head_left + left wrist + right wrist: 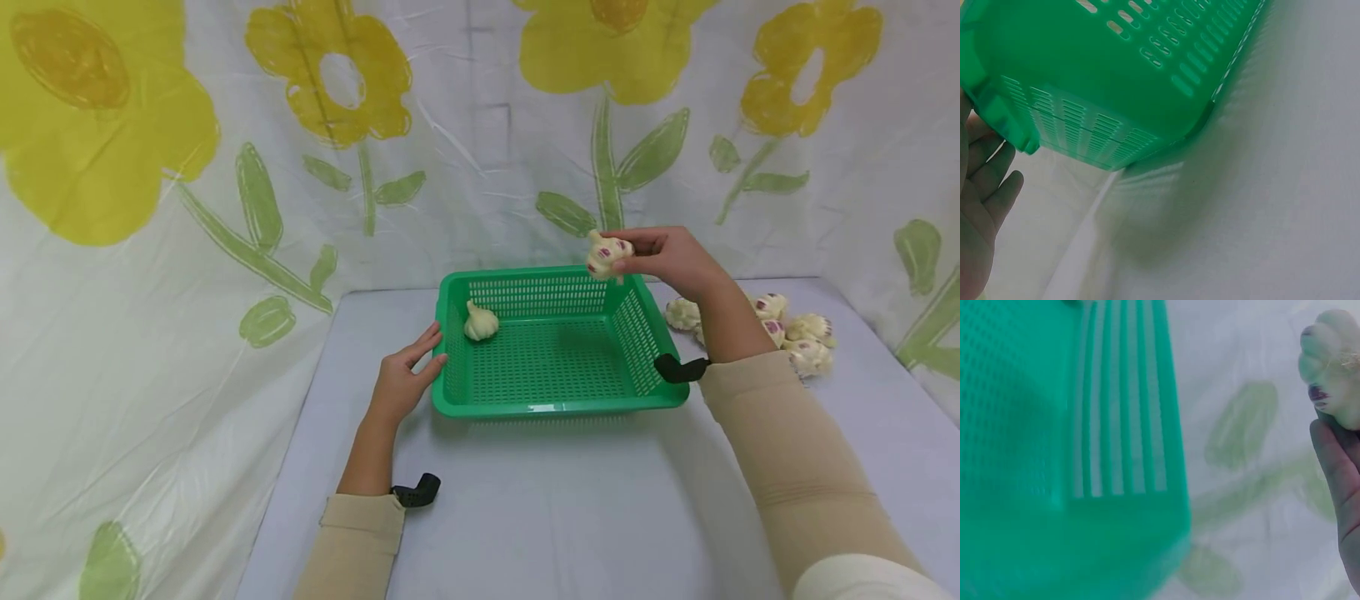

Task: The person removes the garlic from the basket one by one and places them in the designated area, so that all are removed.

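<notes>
My right hand point(678, 258) pinches a garlic bulb point(606, 254) with purple patches between thumb and fingers, over the back right corner of a green plastic basket point(561, 408). The same purple-marked bulb point(1329, 362) shows at the right edge of the right wrist view. Inside the basket, a plain cream garlic bulb point(481, 322) sits near the back left corner. My left hand point(401, 379) rests its extended fingers against the basket's left rim. In the left wrist view those fingers point(991, 169) lie loosely at the rim, not wrapped round it.
Several purple-marked garlic bulbs point(810, 354) lie in a group on the white table point(555, 508), right of the basket and partly behind my right forearm. A white curtain point(480, 167) with yellow flowers hangs behind the table and along its sides.
</notes>
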Demonstrator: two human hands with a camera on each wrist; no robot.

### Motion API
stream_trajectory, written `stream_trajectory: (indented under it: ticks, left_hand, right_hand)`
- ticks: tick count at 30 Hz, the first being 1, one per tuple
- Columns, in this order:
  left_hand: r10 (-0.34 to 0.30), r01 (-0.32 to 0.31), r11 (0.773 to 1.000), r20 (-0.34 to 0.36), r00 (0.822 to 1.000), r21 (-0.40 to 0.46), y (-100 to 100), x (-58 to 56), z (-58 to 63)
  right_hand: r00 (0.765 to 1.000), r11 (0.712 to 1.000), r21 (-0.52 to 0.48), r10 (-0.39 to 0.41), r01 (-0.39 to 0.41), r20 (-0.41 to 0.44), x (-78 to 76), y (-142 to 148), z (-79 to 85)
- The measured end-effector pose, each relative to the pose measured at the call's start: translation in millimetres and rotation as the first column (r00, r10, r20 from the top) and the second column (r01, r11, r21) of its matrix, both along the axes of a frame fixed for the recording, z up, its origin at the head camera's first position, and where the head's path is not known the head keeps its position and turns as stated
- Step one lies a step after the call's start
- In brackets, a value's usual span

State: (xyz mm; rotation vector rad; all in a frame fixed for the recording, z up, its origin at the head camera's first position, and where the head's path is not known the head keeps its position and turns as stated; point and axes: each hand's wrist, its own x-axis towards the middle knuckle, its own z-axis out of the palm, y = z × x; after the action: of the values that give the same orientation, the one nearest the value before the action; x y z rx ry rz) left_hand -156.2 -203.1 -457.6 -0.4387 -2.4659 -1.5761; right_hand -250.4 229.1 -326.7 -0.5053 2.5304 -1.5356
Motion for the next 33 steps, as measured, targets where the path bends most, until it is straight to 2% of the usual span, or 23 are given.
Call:
stream_trajectory:
  ticks: [6, 10, 16, 22, 25, 28, 32, 33]
  left_hand:
    - [0.004, -0.004, 1.0, 0.001, 1.0, 0.001, 0, -0.1, -0.2]
    - [0.006, -0.006, 1.0, 0.003, 1.0, -0.005, 1, 0.4, 0.9]
    - [0.003, -0.003, 1.0, 0.009, 1.0, -0.008, 1, 0.2, 0.3]
    - [-0.001, 0.001, 1.0, 0.003, 1.0, -0.008, 0, 1.8, 0.6]
    - [-0.001, 0.001, 1.0, 0.0, 1.0, -0.012, 1, 2.3, 0.9]
    - [0.004, -0.004, 1.0, 0.001, 1.0, -0.017, 1, 2.5, 1.7]
    - [0.009, -0.009, 1.0, -0.004, 1.0, -0.013, 1, 2.2, 1.2]
    - [0.01, -0.01, 1.0, 0.0, 1.0, -0.014, 3, 4.3, 5.1]
  right_hand:
    - [0.991, 0.988, 0.085, -0.124, 0.128, -0.045, 17.9, 44, -0.9]
    - [0.977, 0.961, 0.175, -0.214, 0.212, -0.006, 28.6, 75, -10.8]
    - [0.944, 0.92, 0.245, -0.327, 0.305, 0.052, 48.1, 115, -35.1]
    - [0.91, 0.906, 0.19, -0.402, 0.379, 0.099, 70.1, 144, -69.6]
    - [0.897, 0.899, 0.191, -0.422, 0.395, 0.131, 80.2, 156, -87.2]
    - [0.892, 0.888, 0.231, -0.433, 0.397, 0.133, 88.2, 166, -102.3]
    - [0.886, 0.878, 0.273, -0.442, 0.394, 0.141, 95.0, 173, -115.6]
    - [0.884, 0.877, 0.278, -0.443, 0.393, 0.149, 96.0, 174, -117.2]
